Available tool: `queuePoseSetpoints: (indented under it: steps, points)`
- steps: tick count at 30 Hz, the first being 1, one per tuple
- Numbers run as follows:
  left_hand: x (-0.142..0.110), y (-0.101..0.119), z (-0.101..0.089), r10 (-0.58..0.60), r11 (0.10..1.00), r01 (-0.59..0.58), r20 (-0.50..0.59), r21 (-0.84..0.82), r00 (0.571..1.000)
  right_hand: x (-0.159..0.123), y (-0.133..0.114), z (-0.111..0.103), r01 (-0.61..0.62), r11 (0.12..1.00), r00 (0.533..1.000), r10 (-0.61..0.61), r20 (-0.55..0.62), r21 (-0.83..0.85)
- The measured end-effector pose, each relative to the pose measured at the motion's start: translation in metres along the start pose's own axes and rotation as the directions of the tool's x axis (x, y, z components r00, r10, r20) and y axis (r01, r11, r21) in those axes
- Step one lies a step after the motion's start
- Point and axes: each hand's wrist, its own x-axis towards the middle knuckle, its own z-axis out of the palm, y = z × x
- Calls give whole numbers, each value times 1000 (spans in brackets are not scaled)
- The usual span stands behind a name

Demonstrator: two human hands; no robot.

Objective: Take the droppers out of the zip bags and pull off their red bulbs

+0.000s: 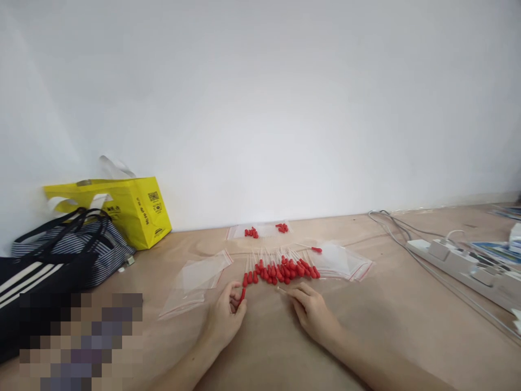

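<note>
My left hand (228,310) is closed in a pinch on a red rubber bulb (243,294) at the near left of the pile. To the right, my right hand (311,308) pinches a thin pale tube (281,290), whose tip points left toward the bulb. Between and beyond both hands lies a pile of droppers (280,270) with red bulbs toward me and slender pale stems pointing away. One separate dropper (316,250) lies behind the pile on the right. Loose red bulbs (281,227) sit at the back on a clear plastic bag (235,232).
Clear zip bags with red edges lie left (203,274) and right (342,260) of the pile. A yellow bag (157,217), a striped bag (109,244) and a black bag (44,282) stand at left. A white power strip (451,258) with cables lies right. A wall closes off the back.
</note>
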Motion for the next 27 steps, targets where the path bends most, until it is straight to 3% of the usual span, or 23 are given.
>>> queuePoseSetpoints:
  steps: [5, 10, 14, 19, 23, 27]
  points:
    - [2, 4, 3, -8, 999, 6, 60, 33, 998, 2, -4, 7, 0, 1000, 1000, 0, -18, -10]
    - [6, 2, -1, -15, 995, 12, 33, 96, 999, 5, -15, 7, -11, 1000, 999, 12, 40, -21]
    - [18, 8, -4, 120, 965, -119, 11, 235, 993, 5, -20, 2, -14, 1000, 999, 13, 35, 7]
    - [36, 31, 9, 358, 868, -389, 152, 310, 921, 2, -8, -1, 35, 998, 994, -41, -105, -55]
    - [45, 47, 30, 509, 759, -560, 234, 332, 829, 1, 2, -6, 27, 989, 985, -52, -165, -146]
    - [50, 52, 44, 577, 711, -621, 232, 330, 783, 2, 4, -11, -28, 989, 986, 3, -168, -146]
